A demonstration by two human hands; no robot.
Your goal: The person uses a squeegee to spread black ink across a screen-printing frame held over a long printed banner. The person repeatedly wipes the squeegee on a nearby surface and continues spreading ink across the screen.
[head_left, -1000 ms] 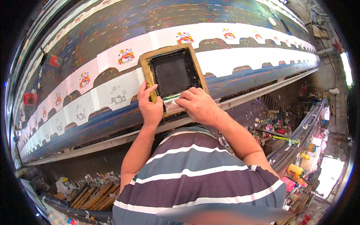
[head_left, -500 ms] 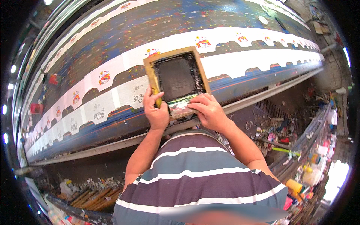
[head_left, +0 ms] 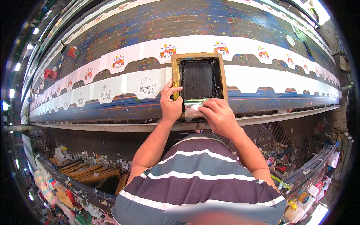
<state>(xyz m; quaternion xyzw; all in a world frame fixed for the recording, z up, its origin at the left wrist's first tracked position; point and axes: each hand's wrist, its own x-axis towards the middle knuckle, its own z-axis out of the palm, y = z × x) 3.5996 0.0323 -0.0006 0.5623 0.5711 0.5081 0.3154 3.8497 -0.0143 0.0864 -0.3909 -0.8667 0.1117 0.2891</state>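
In the head view, a wooden-framed printing screen [head_left: 222, 77] with dark ink lies across the front strip of white cut pieces [head_left: 249, 79]. My left hand [head_left: 171, 104] grips the screen's left side near its lower corner, fingers curled round the frame. My right hand [head_left: 222, 118] has its fingers pinched on a silvery squeegee blade [head_left: 193, 109] at the screen's near end. Pieces left of the screen bear black outline prints [head_left: 147, 89]; the row behind carries coloured cartoon prints [head_left: 263, 53].
The long speckled table [head_left: 168, 20] has a metal front rail [head_left: 270, 117]. A red container [head_left: 50, 74] sits at the left and a white disc [head_left: 290, 40] at the back right. Below lie stacked wooden pieces [head_left: 90, 174], scraps and a side shelf with bottles and tubs [head_left: 300, 198].
My view has swung, so the table now appears level and the screen farther right in the picture. My hands keep their grips on the screen and squeegee.
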